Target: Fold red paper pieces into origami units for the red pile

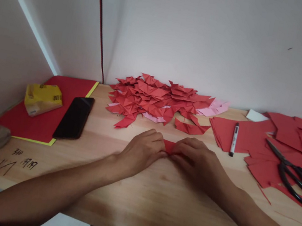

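Observation:
My left hand [142, 151] and my right hand [196, 161] meet at the middle of the wooden table [152, 203]. Both press with curled fingers on a small red paper piece [169, 146], mostly hidden under them. Just behind the hands lies a big pile of folded red paper shapes [153, 99] with a few pink ones [215, 107] mixed in. One folded red shape [191, 127] lies apart, near my right hand.
Red paper sheets [254, 137] spread at the right, with a marker pen [234, 139] and black scissors [298, 174] on them. At the left a black phone [74, 117] and a yellow packet [42, 99] rest on a red card sheet [50, 118]. A wall stands behind.

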Motion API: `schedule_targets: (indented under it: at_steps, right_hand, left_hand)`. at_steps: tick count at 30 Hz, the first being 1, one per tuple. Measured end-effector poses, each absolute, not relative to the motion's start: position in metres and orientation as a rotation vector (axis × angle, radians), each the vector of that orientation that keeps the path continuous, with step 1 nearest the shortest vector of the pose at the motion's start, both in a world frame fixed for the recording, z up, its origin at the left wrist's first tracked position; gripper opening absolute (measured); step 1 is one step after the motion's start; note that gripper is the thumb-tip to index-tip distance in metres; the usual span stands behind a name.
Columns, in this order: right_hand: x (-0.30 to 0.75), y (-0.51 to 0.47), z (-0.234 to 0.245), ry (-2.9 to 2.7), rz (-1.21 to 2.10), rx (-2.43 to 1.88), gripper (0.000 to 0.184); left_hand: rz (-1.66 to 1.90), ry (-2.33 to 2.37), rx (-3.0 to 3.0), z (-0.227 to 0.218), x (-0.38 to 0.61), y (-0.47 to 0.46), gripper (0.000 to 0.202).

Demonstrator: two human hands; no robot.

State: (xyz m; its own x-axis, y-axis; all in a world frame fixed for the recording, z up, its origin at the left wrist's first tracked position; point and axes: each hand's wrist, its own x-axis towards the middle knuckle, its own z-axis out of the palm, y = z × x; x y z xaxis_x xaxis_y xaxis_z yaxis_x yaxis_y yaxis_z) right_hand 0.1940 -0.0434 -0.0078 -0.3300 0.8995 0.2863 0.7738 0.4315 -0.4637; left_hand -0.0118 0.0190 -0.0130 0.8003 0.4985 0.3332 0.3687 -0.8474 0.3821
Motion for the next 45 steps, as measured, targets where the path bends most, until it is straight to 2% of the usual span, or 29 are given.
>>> schedule_targets:
  at_steps: [9,20,31,45]
  right_hand:
    - [0.193,-0.043,-0.005,-2.068,0.518,-1.536,0.02]
    - [0.185,-0.05,-0.004,-2.253,0.248,-1.705,0.025]
    - [0.182,-0.053,-0.005,-2.3,0.181,-1.68,0.024]
    - [0.179,-0.052,-0.007,-2.352,-0.023,-1.686,0.022]
  left_hand:
    - [0.695,0.766,2.562,-0.015,-0.01,0.016,0.024]
    - [0.663,0.836,2.519,-0.015,-0.013,0.012,0.02]
    - [0.581,0.841,2.451,-0.01,-0.02,0.008,0.017]
    - [0.442,0.9,2.663,-0.009,-0.016,0.007,0.023]
